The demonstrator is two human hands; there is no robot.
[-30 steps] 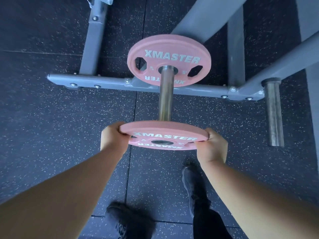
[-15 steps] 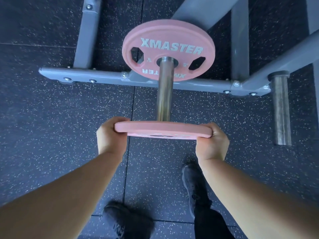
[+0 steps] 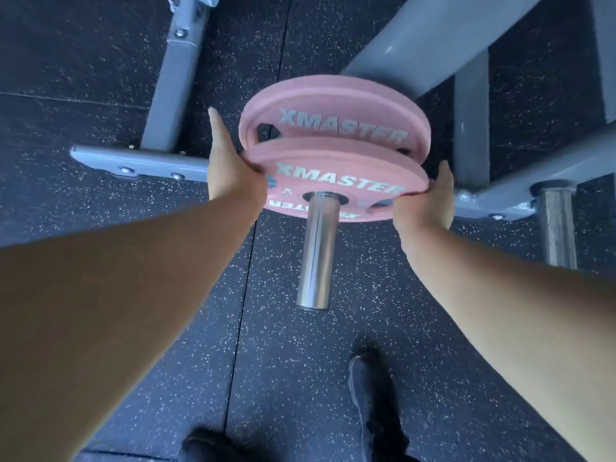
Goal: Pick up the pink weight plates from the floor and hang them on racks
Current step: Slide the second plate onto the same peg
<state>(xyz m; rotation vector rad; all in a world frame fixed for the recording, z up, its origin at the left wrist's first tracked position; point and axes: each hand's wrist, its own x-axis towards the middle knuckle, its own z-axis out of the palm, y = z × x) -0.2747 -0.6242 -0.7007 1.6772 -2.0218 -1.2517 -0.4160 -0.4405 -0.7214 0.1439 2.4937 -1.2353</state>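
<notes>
Two pink XMASTER weight plates sit on one chrome peg (image 3: 315, 258) of the grey rack (image 3: 140, 161). The rear plate (image 3: 333, 108) rests against the rack. The front plate (image 3: 336, 181) is threaded far up the peg, close behind the rear one with a small gap. My left hand (image 3: 230, 161) presses on its left rim with fingers stretched upward. My right hand (image 3: 430, 201) cups its right rim from below.
A second chrome peg (image 3: 558, 228) sticks out of the rack at the right. Grey rack legs and a slanted beam (image 3: 433, 35) run behind the plates. Dark speckled rubber floor lies below, with my two dark shoes (image 3: 370, 395) at the bottom.
The front plate has slid along the peg from its tip up to just behind the rear plate, with both hands moving forward. My left fingers have opened out along the rim.
</notes>
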